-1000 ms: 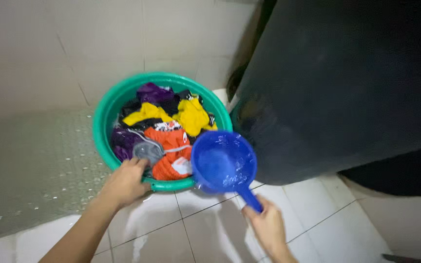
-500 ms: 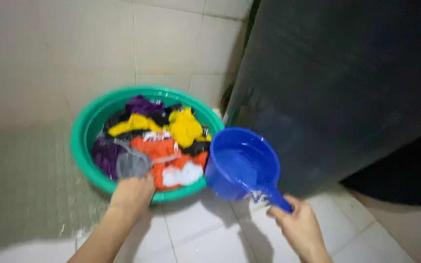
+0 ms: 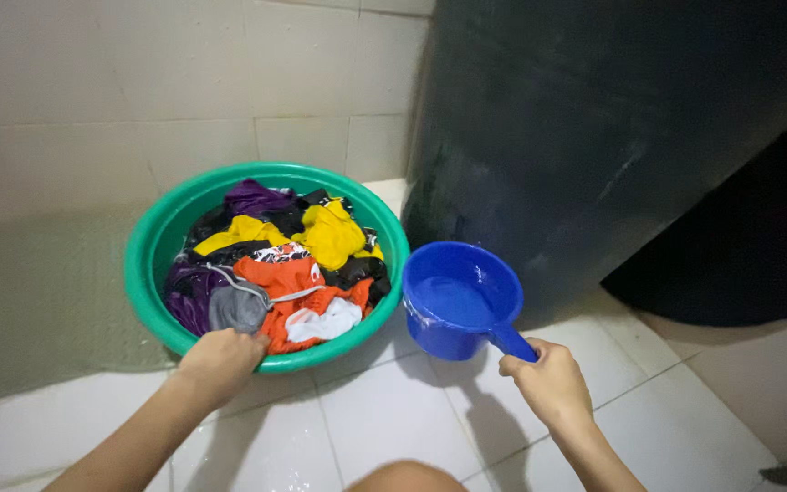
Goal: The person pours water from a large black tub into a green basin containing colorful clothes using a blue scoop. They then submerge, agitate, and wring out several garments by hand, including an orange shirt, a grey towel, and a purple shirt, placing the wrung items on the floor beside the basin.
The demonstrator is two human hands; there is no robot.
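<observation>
We grip the near rim of the green basin (image 3: pixel 152 239) with our left hand (image 3: pixel 220 361), fingers curled over the edge beside a grey garment (image 3: pixel 237 308); in our judgement this grasp steadies the basin on the wet white floor tiles (image 3: pixel 393 419). The basin sits on the floor close to the tiled wall (image 3: pixel 138 91) and is filled with wet laundry: a yellow garment (image 3: pixel 328 232), an orange garment (image 3: pixel 298 292), a purple garment (image 3: pixel 252 196) and dark pieces between them. Our right hand (image 3: pixel 548 378) is clenched around the handle of the blue dipper (image 3: pixel 457 301), which is held upright just to the right of the basin, apart from its rim. The dipper carries water, and we judge that the level hold keeps that water from spilling. A large dark tank (image 3: pixel 594 137) stands directly behind the dipper and next to the basin, closing off the space to the right and rear. A grey mat (image 3: pixel 38 292) covers the floor to the left of the basin. A knee (image 3: pixel 403 476) shows at the lower edge of the view, between our arms.
</observation>
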